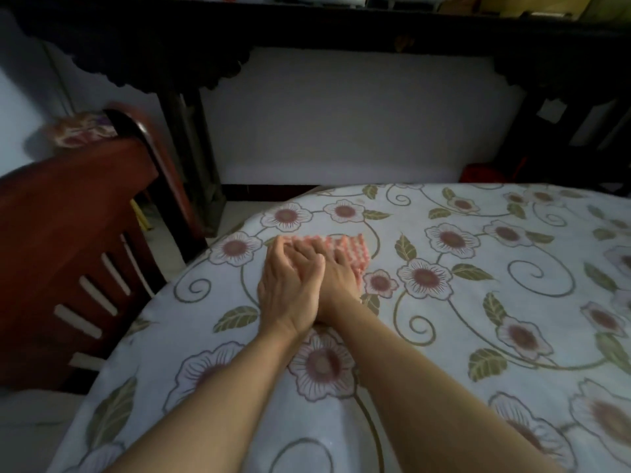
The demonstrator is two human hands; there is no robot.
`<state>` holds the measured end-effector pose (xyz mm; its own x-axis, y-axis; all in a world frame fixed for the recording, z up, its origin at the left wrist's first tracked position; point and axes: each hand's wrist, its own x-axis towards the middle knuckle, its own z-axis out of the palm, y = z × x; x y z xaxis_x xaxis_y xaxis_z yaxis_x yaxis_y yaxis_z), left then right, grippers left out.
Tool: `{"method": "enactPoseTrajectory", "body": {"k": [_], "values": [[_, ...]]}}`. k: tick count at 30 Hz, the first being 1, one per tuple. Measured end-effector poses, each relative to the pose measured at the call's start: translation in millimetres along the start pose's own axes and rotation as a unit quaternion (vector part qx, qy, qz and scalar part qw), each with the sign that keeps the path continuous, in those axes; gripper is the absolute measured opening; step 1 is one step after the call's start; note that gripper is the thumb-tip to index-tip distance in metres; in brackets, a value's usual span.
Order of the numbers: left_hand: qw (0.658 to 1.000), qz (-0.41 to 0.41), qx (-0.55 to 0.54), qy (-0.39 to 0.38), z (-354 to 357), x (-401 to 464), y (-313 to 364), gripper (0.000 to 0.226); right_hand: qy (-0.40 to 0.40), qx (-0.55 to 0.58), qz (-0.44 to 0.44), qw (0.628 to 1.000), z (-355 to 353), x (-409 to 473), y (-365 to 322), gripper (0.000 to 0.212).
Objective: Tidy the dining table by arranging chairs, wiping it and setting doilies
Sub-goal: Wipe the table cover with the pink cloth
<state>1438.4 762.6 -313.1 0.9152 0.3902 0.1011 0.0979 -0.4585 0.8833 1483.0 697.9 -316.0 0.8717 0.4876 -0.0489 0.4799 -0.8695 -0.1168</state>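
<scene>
1. Hands stacked: left hand [290,288] lies over right hand [336,271], both flat, fingers out, pressing pink cloth [345,249].
2. Cloth sits on bench [478,336] w/ floral cover, near its far-left edge.
3. Red wooden chair [68,233] just left of bench.

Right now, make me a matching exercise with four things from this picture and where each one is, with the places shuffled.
Things:
1. cloth
2. chair
3. left hand
4. sideboard

Places:
A. against the far wall
B. left of the table
C. under both hands
D. on top of the right hand

Pairs: 1-C, 2-B, 3-D, 4-A
</scene>
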Motion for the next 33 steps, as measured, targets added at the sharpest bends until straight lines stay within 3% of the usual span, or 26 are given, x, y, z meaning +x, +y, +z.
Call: {"method": "enactPoseTrajectory", "body": {"k": [7, 9, 12, 14, 17, 19, 21, 26, 29, 31, 33], "values": [[0.993, -0.069, -0.071, -0.059, -19, 2, 4, 0.081, 0.037, 0.079, 0.047, 0.995, 8, -55, -15, 0.056], [0.992, -0.052, 0.065, -0.092, -40, -8, -2, 0.060, 0.042, 0.089, 0.079, 0.992, 5, -70, -10, 0.052], [0.933, 0.053, 0.328, -0.137, -76, -42, -22, 0.042, 0.030, 0.086, 0.169, 0.981, -2, -90, 9, 0.054], [0.909, 0.064, 0.388, -0.135, -102, -62, -31, 0.044, 0.016, 0.074, 0.232, 0.970, -5, -96, 16, 0.058], [0.896, 0.019, 0.427, -0.120, -136, -68, -41, 0.043, 0.010, 0.071, 0.280, 0.957, -5, -90, 5, 0.058], [0.919, -0.021, 0.377, -0.112, -152, -68, -49, 0.046, 0.003, 0.072, 0.236, 0.969, -4, -81, -16, 0.056], [0.950, -0.073, 0.283, -0.113, -163, -74, -54, 0.052, -0.008, 0.061, 0.131, 0.989, -2, -76, -46, 0.053], [0.976, -0.098, 0.188, -0.049, -164, -89, -42, 0.048, -0.037, 0.082, -0.040, 0.995, 4, -88, -115, 0.062], [0.976, -0.110, 0.188, 0.025, -168, -107, -33, 0.041, -0.021, 0.121, -0.161, 0.979, 11, -130, -150, 0.066], [0.970, -0.122, 0.208, 0.017, -169, -120, -31, 0.040, -0.019, 0.144, -0.239, 0.960, 15, -170, -163, 0.064], [0.966, -0.125, 0.225, -0.008, -172, -132, -34, 0.040, -0.047, 0.116, -0.239, 0.963, 13, -205, -153, 0.060]]}}
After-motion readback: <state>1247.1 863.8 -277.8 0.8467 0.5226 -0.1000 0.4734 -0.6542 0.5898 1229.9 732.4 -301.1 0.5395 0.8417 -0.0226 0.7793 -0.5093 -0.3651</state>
